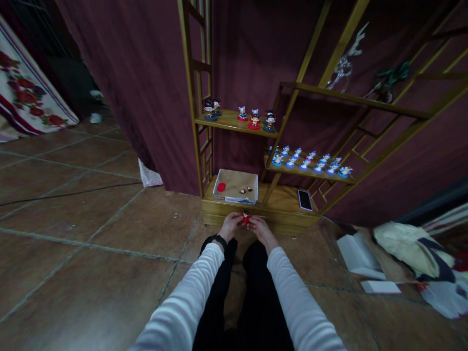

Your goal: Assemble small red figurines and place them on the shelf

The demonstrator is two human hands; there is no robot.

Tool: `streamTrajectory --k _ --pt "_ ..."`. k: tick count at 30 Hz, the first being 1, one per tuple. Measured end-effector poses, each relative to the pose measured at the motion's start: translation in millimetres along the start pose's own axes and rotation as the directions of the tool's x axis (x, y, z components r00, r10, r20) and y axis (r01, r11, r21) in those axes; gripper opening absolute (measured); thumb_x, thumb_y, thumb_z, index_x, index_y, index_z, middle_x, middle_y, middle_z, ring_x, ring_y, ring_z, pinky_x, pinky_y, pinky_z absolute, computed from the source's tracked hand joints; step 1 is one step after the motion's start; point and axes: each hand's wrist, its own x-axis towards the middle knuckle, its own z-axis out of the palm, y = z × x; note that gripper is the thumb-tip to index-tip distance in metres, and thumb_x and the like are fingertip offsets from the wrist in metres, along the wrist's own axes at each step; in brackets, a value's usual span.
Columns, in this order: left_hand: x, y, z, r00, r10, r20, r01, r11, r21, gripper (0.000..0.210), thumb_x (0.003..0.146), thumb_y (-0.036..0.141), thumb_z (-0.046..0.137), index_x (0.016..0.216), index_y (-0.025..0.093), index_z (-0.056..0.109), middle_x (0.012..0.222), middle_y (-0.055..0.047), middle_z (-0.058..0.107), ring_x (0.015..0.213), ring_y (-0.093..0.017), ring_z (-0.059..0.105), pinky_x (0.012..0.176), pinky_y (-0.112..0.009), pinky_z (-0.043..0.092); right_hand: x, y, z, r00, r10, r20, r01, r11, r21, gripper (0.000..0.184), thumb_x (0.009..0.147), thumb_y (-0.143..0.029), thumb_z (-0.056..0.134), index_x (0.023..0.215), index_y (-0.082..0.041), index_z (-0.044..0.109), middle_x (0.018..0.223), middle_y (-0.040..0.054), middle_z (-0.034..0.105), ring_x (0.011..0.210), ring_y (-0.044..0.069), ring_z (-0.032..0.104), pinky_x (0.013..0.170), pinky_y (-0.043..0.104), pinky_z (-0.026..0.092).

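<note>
My left hand (pixel 230 226) and my right hand (pixel 261 229) meet in front of the shelf's lowest board. Between their closed fingers is a small red figurine (pixel 246 217) with a dark head, and both hands grip it. Just beyond them, a shallow cardboard box (pixel 237 178) with white sides stands on the board. A red round base (pixel 221 187) lies at the box's left, and two small dark-and-pale pieces, one a doll head (pixel 243 191) by its look, lie toward its right. Fingers partly cover the held figurine's lower part.
Several figurines stand on the upper shelf (pixel 234 122), and two rows of blue-white ones (pixel 305 165) on the right shelf. A phone (pixel 304 200) lies on the bottom board. A clear deer ornament (pixel 343 68) stands above. White boxes (pixel 360 256) and bags lie on the tiled floor at right.
</note>
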Motion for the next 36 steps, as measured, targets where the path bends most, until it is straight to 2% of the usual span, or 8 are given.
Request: streamTrajectory --k 5,12,19,30,36 --pt "-4.1 1.6 -0.4 1.0 0.0 0.03 0.001 1.0 -0.01 0.022 0.067 0.011 0.074 0.08 0.013 0.056 0.071 -0.003 0.064 0.06 -0.01 0.062 0.062 -0.023 0.052 -3.2 -1.6 2.8 0.998 -0.011 0.06 0.013 0.999 -0.037 0.029 0.056 -0.027 0.078 0.082 -0.018 0.068 0.068 -0.0008 0.066 0.059 0.009 0.056 0.06 0.023 0.043" --pt "-5.3 1.9 -1.1 0.999 -0.01 0.044 0.01 1.0 0.013 0.025 0.064 0.011 0.076 0.077 0.013 0.055 0.069 -0.002 0.064 0.058 -0.009 0.062 0.061 -0.023 0.051 -3.8 -1.6 4.2 0.998 -0.035 0.05 0.037 0.998 -0.042 0.028 0.054 -0.027 0.078 0.08 -0.018 0.069 0.066 -0.0014 0.065 0.057 0.009 0.053 0.058 0.023 0.041" --pt "-4.1 0.5 1.2 0.992 -0.014 0.125 0.006 0.998 0.064 0.027 0.06 0.014 0.078 0.083 0.01 0.064 0.072 -0.006 0.067 0.059 -0.01 0.061 0.06 -0.022 0.048 -4.9 -1.5 6.4 0.996 -0.075 0.049 0.077 0.996 -0.043 0.03 0.053 -0.031 0.079 0.078 -0.018 0.068 0.065 -0.0012 0.065 0.055 0.009 0.051 0.057 0.024 0.038" --pt "-3.3 -0.1 2.9 0.995 0.001 0.097 -0.014 0.992 0.125 0.023 0.055 0.016 0.079 0.073 0.011 0.065 0.064 -0.003 0.066 0.054 -0.009 0.059 0.056 -0.021 0.045 -1.9 1.1 5.0 0.994 -0.09 0.059 0.095 0.992 -0.087 0.021 0.053 -0.029 0.076 0.068 -0.018 0.068 0.061 -0.0012 0.064 0.054 0.009 0.049 0.056 0.023 0.036" --pt "-2.6 0.7 2.1 0.996 0.023 0.09 -0.038 0.986 0.161 0.019 0.057 0.012 0.076 0.072 0.011 0.064 0.063 -0.002 0.065 0.052 -0.009 0.057 0.054 -0.02 0.043 -0.5 1.8 3.5 0.995 -0.079 0.059 0.084 0.992 -0.091 0.02 0.053 -0.028 0.076 0.067 -0.017 0.067 0.057 -0.0021 0.062 0.052 0.009 0.048 0.055 0.024 0.036"
